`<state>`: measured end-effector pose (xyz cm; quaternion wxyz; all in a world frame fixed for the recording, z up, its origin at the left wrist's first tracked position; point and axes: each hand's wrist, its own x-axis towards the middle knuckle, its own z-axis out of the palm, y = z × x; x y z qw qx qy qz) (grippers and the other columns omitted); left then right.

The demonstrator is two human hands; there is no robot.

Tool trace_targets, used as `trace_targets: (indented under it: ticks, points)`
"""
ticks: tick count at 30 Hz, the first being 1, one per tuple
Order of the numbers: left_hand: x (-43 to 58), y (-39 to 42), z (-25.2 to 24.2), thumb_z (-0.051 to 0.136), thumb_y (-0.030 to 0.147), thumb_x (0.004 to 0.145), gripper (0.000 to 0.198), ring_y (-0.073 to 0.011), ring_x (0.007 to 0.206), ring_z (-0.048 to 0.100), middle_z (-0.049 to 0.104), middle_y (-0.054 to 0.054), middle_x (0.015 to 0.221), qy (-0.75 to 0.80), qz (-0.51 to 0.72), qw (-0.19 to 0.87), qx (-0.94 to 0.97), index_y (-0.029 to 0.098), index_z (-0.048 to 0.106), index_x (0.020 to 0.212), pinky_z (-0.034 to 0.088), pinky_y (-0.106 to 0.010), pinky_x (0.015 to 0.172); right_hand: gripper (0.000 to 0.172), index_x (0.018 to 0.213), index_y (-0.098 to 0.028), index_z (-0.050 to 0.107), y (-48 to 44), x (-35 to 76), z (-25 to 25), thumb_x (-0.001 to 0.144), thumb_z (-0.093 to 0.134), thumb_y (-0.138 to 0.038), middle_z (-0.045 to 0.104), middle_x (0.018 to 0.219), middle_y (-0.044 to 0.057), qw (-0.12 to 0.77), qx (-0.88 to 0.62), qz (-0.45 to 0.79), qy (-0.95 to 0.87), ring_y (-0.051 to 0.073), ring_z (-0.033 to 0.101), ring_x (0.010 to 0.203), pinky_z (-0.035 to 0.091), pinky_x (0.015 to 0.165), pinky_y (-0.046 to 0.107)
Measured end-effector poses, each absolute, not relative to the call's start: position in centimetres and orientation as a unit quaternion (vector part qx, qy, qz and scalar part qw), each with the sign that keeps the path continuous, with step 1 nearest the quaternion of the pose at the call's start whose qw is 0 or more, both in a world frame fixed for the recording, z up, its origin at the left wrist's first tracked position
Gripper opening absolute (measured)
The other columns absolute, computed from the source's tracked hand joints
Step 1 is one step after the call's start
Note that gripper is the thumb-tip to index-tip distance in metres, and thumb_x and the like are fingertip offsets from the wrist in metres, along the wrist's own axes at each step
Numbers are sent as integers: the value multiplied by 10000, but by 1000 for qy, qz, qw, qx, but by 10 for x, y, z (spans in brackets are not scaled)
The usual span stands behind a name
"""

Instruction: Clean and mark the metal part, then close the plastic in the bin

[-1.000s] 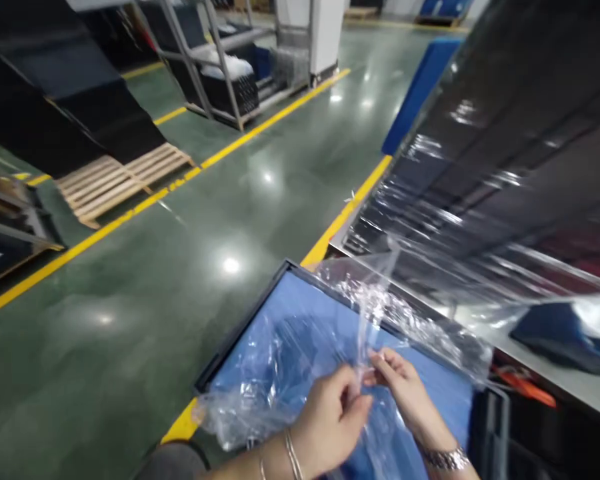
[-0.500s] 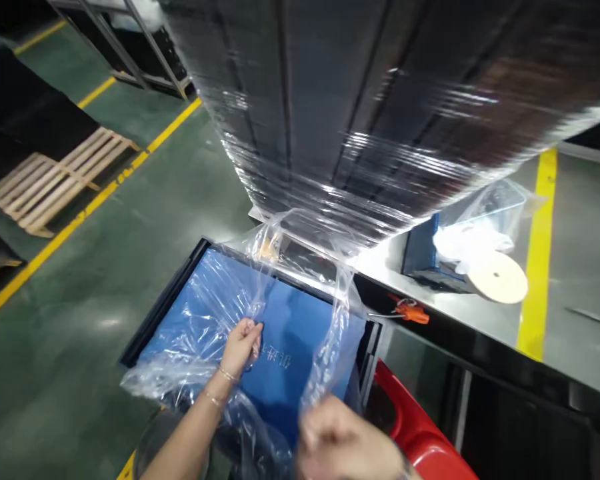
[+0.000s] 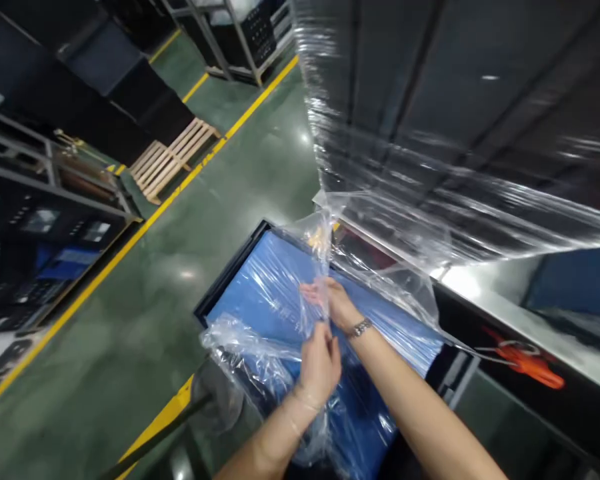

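Observation:
Clear plastic film (image 3: 275,350) lies crumpled and stretched over a blue panel (image 3: 260,273) set in a black frame. My left hand (image 3: 320,363) is closed on the film over the middle of the panel. Just above it, my right hand (image 3: 330,300), with a metal watch at the wrist, has its fingers wrapped round a gathered strand of the same film. The strand runs up from both hands toward a tall film-wrapped dark stack (image 3: 430,120).
An orange clamp (image 3: 535,367) hangs on a black rail at the right. A wooden pallet (image 3: 173,157) and metal racks (image 3: 50,160) stand at the left beyond a yellow floor line (image 3: 180,187).
My right hand has moved up and left across the panel, bringing film with it, and now meets my left hand. The view has shifted, so the panel appears farther right.

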<state>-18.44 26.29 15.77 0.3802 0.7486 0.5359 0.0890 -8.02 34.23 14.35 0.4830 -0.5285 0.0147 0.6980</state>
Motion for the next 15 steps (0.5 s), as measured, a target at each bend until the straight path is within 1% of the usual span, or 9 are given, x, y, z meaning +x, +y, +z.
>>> trace_targets:
  ticks: [3, 5, 7, 9, 10, 11, 12, 13, 15]
  points:
    - [-165, 246, 132, 307, -4, 774, 334, -293, 765, 614, 617, -181, 819, 530, 38, 330, 780, 67, 605, 907, 480, -406, 696, 373, 881, -118, 463, 336, -74, 161, 628, 493, -391, 540, 1122, 135, 458, -526, 717, 11, 205, 582, 981, 509, 829, 272]
    - [-163, 238, 123, 323, -26, 738, 389, -286, 773, 617, 625, -165, 852, 523, 25, 292, 800, 78, 646, 927, 506, -407, 712, 537, 987, -128, 535, 317, -66, 182, 595, 540, -495, 503, 1206, 104, 459, -534, 710, -12, 228, 513, 1127, 437, 1017, 328]
    - [-164, 234, 117, 371, -13, 726, 482, -257, 725, 619, 630, -124, 834, 513, 35, 257, 818, 57, 633, 1125, 533, -381, 677, 704, 1033, -121, 595, 283, -52, 206, 490, 692, -559, 496, 1213, 115, 478, -588, 648, -69, 275, 452, 1196, 324, 1135, 360]
    - [-164, 234, 116, 418, 13, 740, 641, -235, 690, 616, 631, -98, 838, 501, 39, 238, 831, 44, 480, 1376, 547, -370, 657, 654, 949, -98, 657, 243, -28, 224, 638, 705, -671, 551, 1080, 149, 457, -723, 461, -236, 322, 524, 1071, 379, 1066, 458]
    - [-164, 236, 117, 440, 26, 749, 713, -229, 687, 615, 628, -91, 851, 494, 23, 235, 837, 67, 381, 1459, 552, -369, 659, 596, 949, -123, 666, 226, -14, 230, 745, 656, -683, 565, 1049, 127, 484, -780, 301, -259, 308, 543, 1035, 398, 1039, 459]
    - [-163, 238, 120, 459, 38, 760, 759, -226, 699, 618, 623, -88, 867, 489, -3, 242, 838, 109, 312, 1501, 555, -370, 673, 532, 1016, -158, 653, 212, 1, 232, 802, 639, -645, 558, 1089, 98, 502, -819, 163, -226, 299, 525, 1076, 410, 1032, 442]
    - [-161, 241, 123, 476, 54, 775, 775, -229, 722, 622, 619, -89, 894, 486, -35, 255, 836, 160, 282, 1517, 556, -375, 693, 591, 1113, -198, 636, 206, 16, 231, 775, 608, -682, 552, 1114, 77, 463, -857, 106, -198, 310, 517, 1086, 400, 1034, 458]
    - [-159, 244, 128, 493, 77, 790, 779, -238, 754, 627, 617, -97, 936, 482, -67, 269, 831, 203, 264, 1524, 555, -388, 716, 736, 1195, -213, 583, 206, 30, 228, 696, 574, -753, 510, 1201, 75, 418, -880, 145, -172, 326, 469, 1153, 367, 1064, 472]
    - [-155, 250, 137, 507, 101, 809, 781, -259, 830, 631, 610, -117, 1011, 476, -115, 292, 822, 253, 240, 1527, 545, -411, 762, 948, 1144, -120, 543, 229, 46, 217, 495, 549, -812, 478, 1219, 169, 383, -878, 238, -162, 369, 443, 1170, 406, 1018, 479]
